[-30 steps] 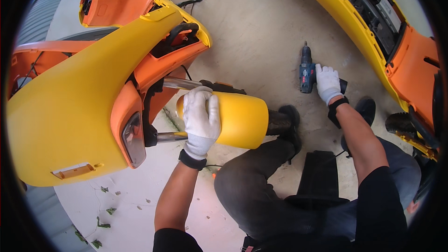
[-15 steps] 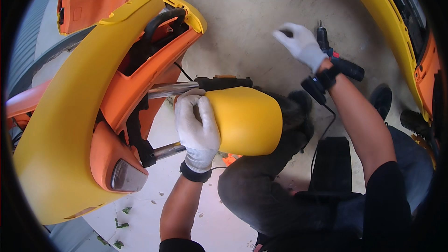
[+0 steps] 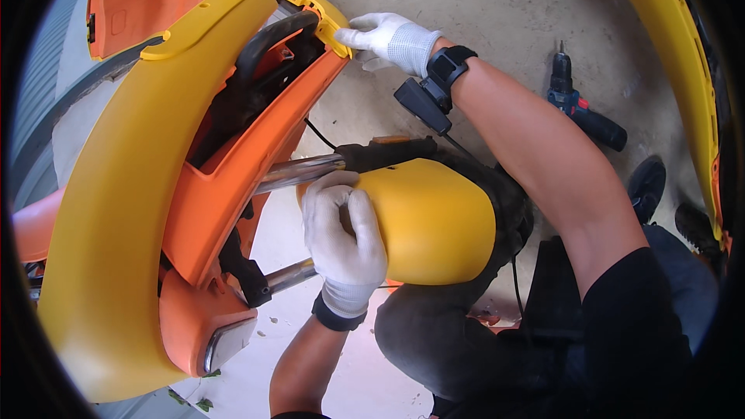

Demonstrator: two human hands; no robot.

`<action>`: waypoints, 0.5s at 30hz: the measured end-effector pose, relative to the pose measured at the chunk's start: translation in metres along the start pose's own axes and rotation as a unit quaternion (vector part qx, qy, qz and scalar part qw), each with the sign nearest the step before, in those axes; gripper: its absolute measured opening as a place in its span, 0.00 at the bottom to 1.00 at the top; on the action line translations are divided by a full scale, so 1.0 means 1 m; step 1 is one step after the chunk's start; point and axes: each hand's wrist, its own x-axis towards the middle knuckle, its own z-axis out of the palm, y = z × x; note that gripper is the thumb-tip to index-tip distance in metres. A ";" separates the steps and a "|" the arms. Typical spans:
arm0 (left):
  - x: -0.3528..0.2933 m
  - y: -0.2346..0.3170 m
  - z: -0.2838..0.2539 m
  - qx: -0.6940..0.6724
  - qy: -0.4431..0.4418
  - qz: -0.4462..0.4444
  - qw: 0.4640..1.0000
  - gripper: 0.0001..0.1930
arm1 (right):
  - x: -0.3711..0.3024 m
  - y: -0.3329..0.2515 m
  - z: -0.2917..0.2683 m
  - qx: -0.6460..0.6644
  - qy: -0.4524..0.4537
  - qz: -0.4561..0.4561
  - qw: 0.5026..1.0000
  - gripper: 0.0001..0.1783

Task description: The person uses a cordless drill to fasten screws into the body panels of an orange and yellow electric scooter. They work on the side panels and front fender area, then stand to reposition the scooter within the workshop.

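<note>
My left hand [image 3: 345,240], in a white glove, has its fingers curled over the left edge of a smooth yellow mudguard [image 3: 438,221]. Its fingertips are partly hidden there. The mudguard sits by two shiny fork tubes [image 3: 291,275] that run from the orange and yellow scooter body [image 3: 109,240]. Farther off, my gloved right hand [image 3: 384,37] reaches left with its fingers apart. Its fingertips touch the yellow trim [image 3: 332,23] at the corner of the orange panel [image 3: 233,163].
A cordless drill [image 3: 578,101] lies on the concrete floor at the right. Another yellow body [image 3: 683,39] curves along the right edge. Shoes [image 3: 646,186] show at the right, and a black handlebar-like loop [image 3: 268,43] sits inside the orange body.
My right hand has swung left from beside the drill to the yellow trim. My left hand has stayed on the mudguard. The whole view has shifted slightly.
</note>
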 end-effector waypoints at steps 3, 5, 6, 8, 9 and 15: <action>0.002 0.003 0.001 -0.012 -0.002 -0.009 1.000 0.00 | 0.001 0.006 0.000 0.069 -0.003 -0.009 0.998 0.48; 0.002 0.003 0.002 -0.003 -0.009 -0.007 1.000 0.00 | 0.002 0.008 0.000 0.097 -0.011 -0.011 0.995 0.50; 0.004 0.003 0.003 0.000 -0.013 -0.004 1.000 0.00 | 0.003 0.009 -0.001 0.099 -0.011 -0.010 0.995 0.50; 0.007 0.000 0.004 0.006 -0.026 -0.009 1.000 0.00 | 0.006 0.013 -0.003 0.103 -0.008 -0.007 0.995 0.50; 0.005 0.002 0.002 0.010 -0.020 -0.015 1.000 0.00 | 0.005 0.008 0.002 0.079 0.000 -0.011 0.997 0.47; 0.004 0.006 0.001 0.023 -0.028 -0.011 0.999 0.00 | -0.001 0.000 0.005 0.041 -0.012 -0.029 0.999 0.44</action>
